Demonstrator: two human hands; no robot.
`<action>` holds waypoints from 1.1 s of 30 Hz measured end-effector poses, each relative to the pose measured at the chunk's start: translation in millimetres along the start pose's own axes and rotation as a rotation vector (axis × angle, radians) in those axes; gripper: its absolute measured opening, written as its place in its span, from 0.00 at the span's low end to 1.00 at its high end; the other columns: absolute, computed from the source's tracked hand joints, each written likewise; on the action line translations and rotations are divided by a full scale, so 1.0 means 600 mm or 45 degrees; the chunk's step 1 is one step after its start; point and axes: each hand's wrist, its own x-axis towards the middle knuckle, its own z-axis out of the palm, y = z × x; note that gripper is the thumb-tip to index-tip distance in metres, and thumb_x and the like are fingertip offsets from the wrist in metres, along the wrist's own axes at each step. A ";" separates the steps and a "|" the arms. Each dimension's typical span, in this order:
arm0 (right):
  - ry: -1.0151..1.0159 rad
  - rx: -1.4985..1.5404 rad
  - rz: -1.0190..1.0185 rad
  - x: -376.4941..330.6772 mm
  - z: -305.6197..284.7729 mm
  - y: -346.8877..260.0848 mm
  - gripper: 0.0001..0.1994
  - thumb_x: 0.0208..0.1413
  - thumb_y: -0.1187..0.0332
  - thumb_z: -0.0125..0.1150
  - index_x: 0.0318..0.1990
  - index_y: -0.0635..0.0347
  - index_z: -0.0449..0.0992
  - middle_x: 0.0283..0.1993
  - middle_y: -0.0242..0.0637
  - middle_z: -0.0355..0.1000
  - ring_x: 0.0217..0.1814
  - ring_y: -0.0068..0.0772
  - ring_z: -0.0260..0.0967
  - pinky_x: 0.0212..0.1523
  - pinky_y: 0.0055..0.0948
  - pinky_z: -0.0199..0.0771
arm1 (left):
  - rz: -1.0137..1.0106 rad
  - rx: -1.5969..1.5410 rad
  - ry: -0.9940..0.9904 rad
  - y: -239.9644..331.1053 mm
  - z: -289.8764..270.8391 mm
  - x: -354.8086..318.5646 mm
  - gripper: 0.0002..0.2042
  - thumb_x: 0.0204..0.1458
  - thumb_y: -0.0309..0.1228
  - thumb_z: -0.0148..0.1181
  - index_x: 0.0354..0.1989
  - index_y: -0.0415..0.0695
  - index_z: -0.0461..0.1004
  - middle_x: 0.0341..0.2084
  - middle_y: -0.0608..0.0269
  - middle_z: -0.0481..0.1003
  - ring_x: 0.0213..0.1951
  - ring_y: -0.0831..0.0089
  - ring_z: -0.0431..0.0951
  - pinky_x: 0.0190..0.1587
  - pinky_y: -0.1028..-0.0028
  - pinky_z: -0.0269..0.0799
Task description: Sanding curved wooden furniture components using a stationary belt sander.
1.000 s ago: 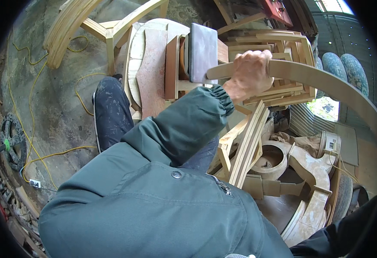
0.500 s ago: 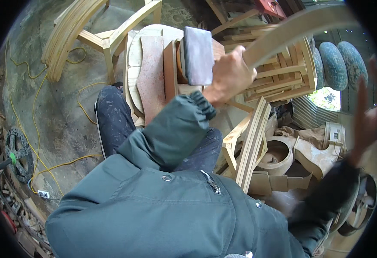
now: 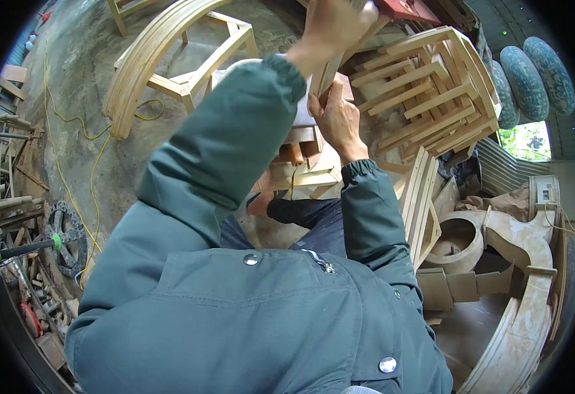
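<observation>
A curved wooden piece [image 3: 331, 73] is held up in front of me, over a small wooden stand [image 3: 306, 136] with a flat greyish top [image 3: 304, 113]. My left hand [image 3: 332, 31], at the upper edge of the view, is closed round its far part. Nearer to me, my right hand [image 3: 340, 121] grips the same piece, thumb and fingers pressed against its side. My left forearm and hand hide much of the stand and part of the piece. A wooden handle-like peg [image 3: 295, 154] sticks out below the stand's top.
Several curved wooden strips [image 3: 144, 62] lean on a wooden frame [image 3: 218, 59] at the left. Stacked wooden frames [image 3: 425, 92] stand at the right, with a pale machine housing [image 3: 461, 240] nearer. A yellow cord [image 3: 71, 187] runs over the concrete floor [image 3: 127, 164].
My right hand has come in from the far right and taken hold of the curved wooden piece. My left hand has moved up and away with it. The view has shifted.
</observation>
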 end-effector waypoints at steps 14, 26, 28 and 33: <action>-0.271 0.024 0.035 0.153 0.088 0.012 0.24 0.66 0.55 0.57 0.58 0.66 0.63 0.37 0.57 0.79 0.41 0.62 0.80 0.45 0.53 0.79 | 0.039 0.487 -0.085 -0.124 -0.009 0.313 0.26 0.52 0.29 0.62 0.56 0.26 0.63 0.39 0.29 0.80 0.46 0.37 0.83 0.51 0.55 0.80; -0.355 0.147 0.032 0.075 0.068 0.033 0.23 0.65 0.54 0.59 0.51 0.68 0.63 0.33 0.57 0.80 0.34 0.61 0.81 0.41 0.52 0.80 | -0.153 0.397 -0.182 -0.091 0.038 0.251 0.26 0.54 0.28 0.61 0.60 0.34 0.61 0.45 0.29 0.79 0.51 0.37 0.80 0.56 0.50 0.76; -0.460 0.012 0.151 0.053 0.055 0.009 0.27 0.62 0.56 0.61 0.57 0.71 0.63 0.41 0.61 0.79 0.37 0.63 0.80 0.45 0.52 0.80 | -0.175 0.397 -0.137 -0.116 0.029 0.238 0.27 0.53 0.28 0.61 0.61 0.34 0.61 0.44 0.30 0.79 0.51 0.37 0.80 0.55 0.50 0.76; -0.254 -0.051 0.153 -0.023 0.045 -0.005 0.41 0.58 0.60 0.63 0.74 0.71 0.51 0.60 0.64 0.69 0.45 0.63 0.78 0.48 0.53 0.80 | -0.511 0.524 -0.175 -0.122 0.030 0.202 0.28 0.51 0.28 0.58 0.63 0.37 0.61 0.47 0.31 0.78 0.51 0.37 0.79 0.55 0.49 0.74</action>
